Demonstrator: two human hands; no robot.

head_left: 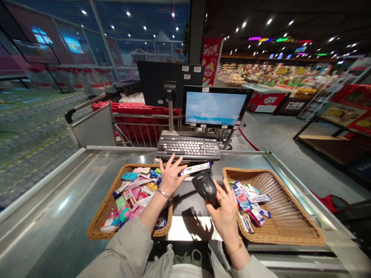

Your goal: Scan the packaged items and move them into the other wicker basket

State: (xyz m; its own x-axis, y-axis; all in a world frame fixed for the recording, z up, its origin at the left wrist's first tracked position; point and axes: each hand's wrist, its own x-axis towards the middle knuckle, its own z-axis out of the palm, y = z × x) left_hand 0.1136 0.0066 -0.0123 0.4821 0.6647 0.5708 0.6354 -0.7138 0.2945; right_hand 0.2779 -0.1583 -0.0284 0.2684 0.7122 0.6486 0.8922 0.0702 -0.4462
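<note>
Lights are dotting the dark shop ceiling, and below them a metal counter (58, 208) is stretching across the foreground, with rows of bottles (34, 139) standing off to the far left. Coming in from that side, the left basket (104, 204) is sitting on the counter, brimming with goods (135, 204) in pink, blue, green and white. Over its right edge the left hand (171, 178) is reaching, a bracelet (164, 194) circling the wrist; thumb and index finger are pinching one end of a white packet (195, 168), while the other fingers are spreading wide. Behind, a monitor (153, 83) is turning its back to us, and a keyboard (189, 148) is lying just beyond the hand. That packet, then, is pointing rightward between the baskets, just above a black scanner (204, 186)! Beyond the scanner a lit screen (214, 106) is glowing pale blue. Now the right hand (225, 214), wearing a ring (221, 199), is holding the scanner from its right side, fingers curving around it. Next along, the right basket (290, 208) is carrying small packets (243, 199) bunched at its left end, its right part showing bare wicker. Farther back a red freezer (265, 101) is standing on the floor, and a dark shelf (327, 143) is closing the right side.
</note>
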